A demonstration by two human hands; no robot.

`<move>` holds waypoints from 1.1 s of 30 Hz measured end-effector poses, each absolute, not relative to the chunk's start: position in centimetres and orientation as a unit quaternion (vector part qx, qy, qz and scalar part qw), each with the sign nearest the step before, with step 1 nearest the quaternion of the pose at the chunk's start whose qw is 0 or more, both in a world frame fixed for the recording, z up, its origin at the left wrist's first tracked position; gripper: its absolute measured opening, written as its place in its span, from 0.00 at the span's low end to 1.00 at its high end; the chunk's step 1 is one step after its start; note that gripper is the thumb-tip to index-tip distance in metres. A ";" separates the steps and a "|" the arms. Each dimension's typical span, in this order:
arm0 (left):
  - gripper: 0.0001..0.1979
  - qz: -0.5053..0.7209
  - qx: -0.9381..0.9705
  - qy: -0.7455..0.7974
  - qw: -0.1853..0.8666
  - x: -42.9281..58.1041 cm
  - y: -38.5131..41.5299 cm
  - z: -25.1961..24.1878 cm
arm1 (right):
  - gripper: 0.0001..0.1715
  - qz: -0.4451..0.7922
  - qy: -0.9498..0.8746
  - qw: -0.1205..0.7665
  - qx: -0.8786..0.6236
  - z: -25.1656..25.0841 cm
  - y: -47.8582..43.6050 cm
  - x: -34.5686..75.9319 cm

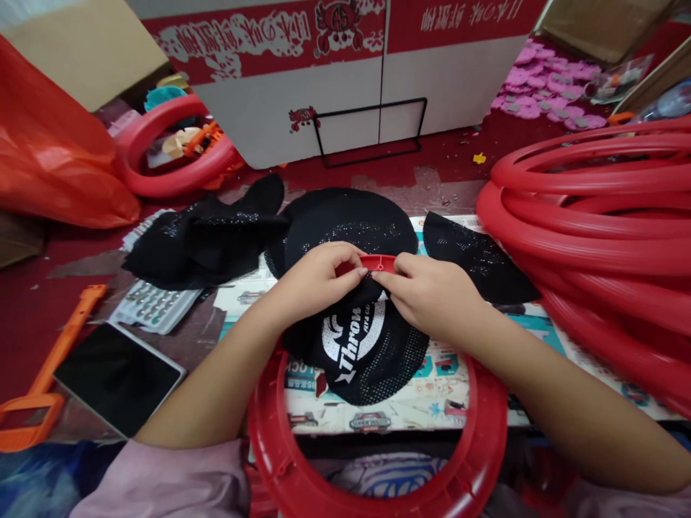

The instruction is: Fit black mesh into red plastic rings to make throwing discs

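A red plastic ring [489,432] lies in front of me, its near side toward my body. Across its far part hangs a black mesh fabric disc [396,363] with white lettering, its lower edge loose inside the ring. My left hand [329,273] grips the ring's far rim, thumb and fingers pinched at the fabric's edge. Close beside it, my right hand [435,291] is closed on the same edge, its thumb pressing near the left thumb. A short stretch of red rim shows between both hands. The exact pinch points are partly covered by my fingers.
More black fabric pieces [350,216] lie beyond my hands. Red rings [594,216] are piled at right. A tablet-like device [122,378], a compartment box [154,306] and an orange plastic part [65,345] sit at left. A white-and-red carton [345,122] stands behind.
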State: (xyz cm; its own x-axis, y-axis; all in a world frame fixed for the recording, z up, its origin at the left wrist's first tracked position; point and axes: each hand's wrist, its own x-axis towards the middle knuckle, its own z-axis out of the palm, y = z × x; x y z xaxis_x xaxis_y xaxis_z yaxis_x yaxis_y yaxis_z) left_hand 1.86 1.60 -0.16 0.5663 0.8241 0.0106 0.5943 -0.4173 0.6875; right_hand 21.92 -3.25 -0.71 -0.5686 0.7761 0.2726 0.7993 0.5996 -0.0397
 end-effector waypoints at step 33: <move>0.07 0.107 0.816 0.541 0.173 2.0 0.3 1.4 | 0.11 0.076 -0.841 -0.052 -0.532 1.6 -5.0 20.5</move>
